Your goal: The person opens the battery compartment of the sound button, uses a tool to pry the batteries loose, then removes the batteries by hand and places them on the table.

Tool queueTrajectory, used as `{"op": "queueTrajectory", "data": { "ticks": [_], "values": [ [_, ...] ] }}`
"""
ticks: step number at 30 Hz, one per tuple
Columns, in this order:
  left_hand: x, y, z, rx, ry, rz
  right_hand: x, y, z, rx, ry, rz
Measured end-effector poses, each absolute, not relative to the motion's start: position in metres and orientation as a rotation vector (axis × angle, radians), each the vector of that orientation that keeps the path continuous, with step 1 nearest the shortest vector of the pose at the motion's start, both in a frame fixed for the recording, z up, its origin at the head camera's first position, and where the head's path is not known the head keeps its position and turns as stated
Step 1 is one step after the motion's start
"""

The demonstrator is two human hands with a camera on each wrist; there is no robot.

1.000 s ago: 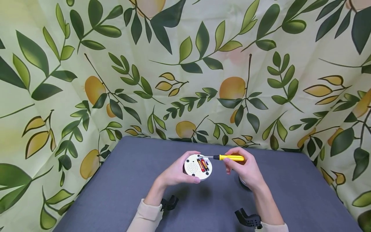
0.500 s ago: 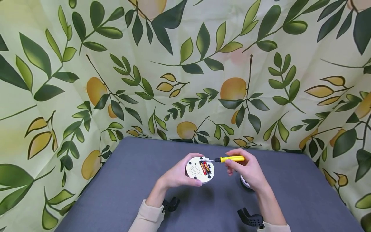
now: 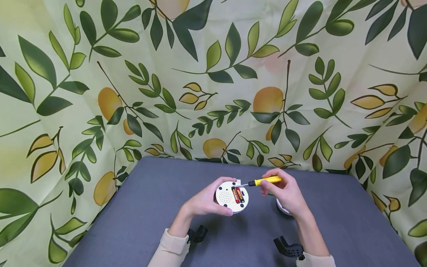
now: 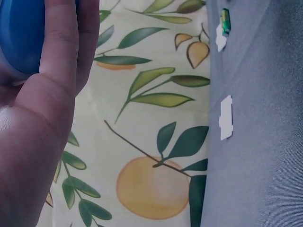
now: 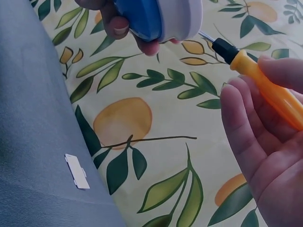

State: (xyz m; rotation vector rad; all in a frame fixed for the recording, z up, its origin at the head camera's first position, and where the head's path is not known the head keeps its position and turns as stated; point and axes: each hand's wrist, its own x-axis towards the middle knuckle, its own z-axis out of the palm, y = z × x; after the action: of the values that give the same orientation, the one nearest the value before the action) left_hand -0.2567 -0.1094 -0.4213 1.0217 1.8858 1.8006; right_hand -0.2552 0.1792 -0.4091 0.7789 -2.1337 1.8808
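My left hand (image 3: 213, 203) grips a round device (image 3: 227, 198) by its rim, its white underside turned up. That underside has speaker holes, dark feet and an uncovered slot with two red-and-black batteries (image 3: 237, 195). A small white tab (image 3: 238, 182) stands out at the top of its rim. The device's other side (image 5: 139, 19) is blue in the right wrist view. My right hand (image 3: 285, 193) pinches a yellow screwdriver (image 3: 270, 180) by its handle. Its thin shaft points left, the tip right at the upper end of the battery slot.
A round white object (image 3: 282, 208) lies on the grey table (image 3: 160, 185), partly hidden behind my right hand. A flat white cover (image 4: 226, 118) lies on the table in the left wrist view. Farther off are a green battery (image 4: 226, 21) and another white piece (image 4: 220, 39).
The device has shifted slightly right and down. The screwdriver tip has moved from near the upper foot to the battery slot's upper end, and its handle now tilts up to the right.
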Motion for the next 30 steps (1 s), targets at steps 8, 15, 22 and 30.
{"op": "queueTrajectory", "data": {
  "ticks": [8, 15, 22, 30],
  "values": [
    [-0.2559, -0.1093, -0.4202, 1.044, 1.863, 1.770, -0.2540, 0.1800, -0.4081, 0.809, -2.167, 1.814],
    [-0.2545, -0.1089, -0.4185, 1.039, 1.829, 1.777, -0.2510, 0.1820, -0.4044, 0.736, -2.272, 1.772],
    [-0.2553, -0.1092, -0.4190, 1.041, 1.830, 1.779, -0.2504, 0.1819, -0.4035, 0.753, -2.286, 1.756],
    [-0.2544, -0.1102, -0.4191, 1.037, 1.843, 1.760, -0.2510, 0.1834, -0.4056, 0.788, -2.277, 1.752]
  ]
}}
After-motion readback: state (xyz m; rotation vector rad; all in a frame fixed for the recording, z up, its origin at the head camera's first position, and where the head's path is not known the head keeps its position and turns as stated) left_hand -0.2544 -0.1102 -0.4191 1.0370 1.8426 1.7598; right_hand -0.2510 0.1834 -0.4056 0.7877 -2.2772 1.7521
